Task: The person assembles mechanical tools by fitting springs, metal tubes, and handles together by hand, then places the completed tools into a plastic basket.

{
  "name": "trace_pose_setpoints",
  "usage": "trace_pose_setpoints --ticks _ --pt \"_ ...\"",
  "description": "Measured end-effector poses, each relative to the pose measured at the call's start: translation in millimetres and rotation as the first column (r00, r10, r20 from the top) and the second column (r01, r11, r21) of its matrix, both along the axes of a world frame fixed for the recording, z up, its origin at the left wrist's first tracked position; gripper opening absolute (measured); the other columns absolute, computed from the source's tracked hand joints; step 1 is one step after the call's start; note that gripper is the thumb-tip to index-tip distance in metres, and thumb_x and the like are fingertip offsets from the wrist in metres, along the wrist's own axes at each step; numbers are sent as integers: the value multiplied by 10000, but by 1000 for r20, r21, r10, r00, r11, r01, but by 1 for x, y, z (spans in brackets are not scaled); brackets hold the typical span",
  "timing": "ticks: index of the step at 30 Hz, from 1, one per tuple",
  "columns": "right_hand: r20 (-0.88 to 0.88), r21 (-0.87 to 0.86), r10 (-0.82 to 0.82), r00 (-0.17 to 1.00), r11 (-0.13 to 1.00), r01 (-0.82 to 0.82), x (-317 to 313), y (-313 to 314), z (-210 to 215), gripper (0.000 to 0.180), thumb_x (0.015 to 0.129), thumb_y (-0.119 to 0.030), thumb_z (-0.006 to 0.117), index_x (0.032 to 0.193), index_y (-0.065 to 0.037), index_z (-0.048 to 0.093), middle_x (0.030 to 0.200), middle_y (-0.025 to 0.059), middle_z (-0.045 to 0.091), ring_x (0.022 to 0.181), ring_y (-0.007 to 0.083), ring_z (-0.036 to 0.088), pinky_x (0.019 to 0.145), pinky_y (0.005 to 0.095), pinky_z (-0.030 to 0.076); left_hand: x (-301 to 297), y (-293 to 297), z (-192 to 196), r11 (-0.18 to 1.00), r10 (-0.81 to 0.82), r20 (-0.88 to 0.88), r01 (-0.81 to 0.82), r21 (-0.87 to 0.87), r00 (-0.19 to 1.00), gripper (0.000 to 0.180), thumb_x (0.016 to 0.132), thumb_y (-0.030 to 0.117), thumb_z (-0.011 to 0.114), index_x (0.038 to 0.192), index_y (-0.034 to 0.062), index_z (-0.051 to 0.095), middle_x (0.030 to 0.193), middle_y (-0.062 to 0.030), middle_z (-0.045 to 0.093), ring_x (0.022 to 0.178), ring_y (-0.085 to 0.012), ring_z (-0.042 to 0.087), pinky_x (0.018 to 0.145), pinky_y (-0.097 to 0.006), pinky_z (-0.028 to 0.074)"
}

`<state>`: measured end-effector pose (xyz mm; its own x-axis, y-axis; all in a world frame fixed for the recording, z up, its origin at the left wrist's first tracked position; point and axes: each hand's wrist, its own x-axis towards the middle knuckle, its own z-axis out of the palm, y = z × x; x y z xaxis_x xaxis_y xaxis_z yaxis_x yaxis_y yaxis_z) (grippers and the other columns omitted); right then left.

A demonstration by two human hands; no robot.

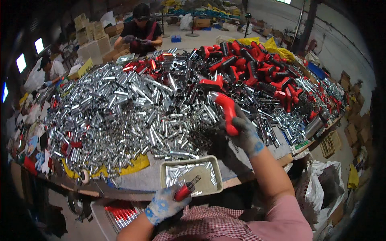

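Progress: I judge the work barely begun; a huge heap of chrome tubes (132, 108) and red handles (257, 64) covers the surface (148, 176).
Left hand (163, 205): I grip a red-handled tool (185, 189), tip pointing up-right over the tray (191, 175).
Right hand (245, 132): I hold a red handle (227, 112), long axis near upright, leaning left.

Head-worn fisheye, downward over worktable (148, 178)

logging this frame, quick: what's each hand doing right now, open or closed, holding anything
left hand: closed on a small red-handled tool.
right hand: closed on a red angled handle, above the metal tubes.
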<state>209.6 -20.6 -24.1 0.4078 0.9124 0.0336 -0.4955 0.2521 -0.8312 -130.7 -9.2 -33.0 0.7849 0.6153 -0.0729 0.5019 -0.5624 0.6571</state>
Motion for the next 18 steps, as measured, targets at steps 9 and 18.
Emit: trace_pose_setpoints --ticks 9,18 --pt "122 -321 391 912 885 -336 -64 -125 25 733 607 -236 754 1272 -26 528 1092 66 614 940 180 607 863 342 505 -13 -4 6 966 -160 -82 174 193 984 371 711 232 752 1004 36 637 832 -198 653 787 -385 645 695 -441 527" --pt "775 -537 598 205 794 -286 -90 -150 50 503 701 -214 796 1156 -67 642 989 144 691 916 217 671 833 342 513 4 -29 26 901 -419 -262 434 0 869 302 760 238 697 959 39 589 834 -203 651 818 -381 646 719 -472 515"
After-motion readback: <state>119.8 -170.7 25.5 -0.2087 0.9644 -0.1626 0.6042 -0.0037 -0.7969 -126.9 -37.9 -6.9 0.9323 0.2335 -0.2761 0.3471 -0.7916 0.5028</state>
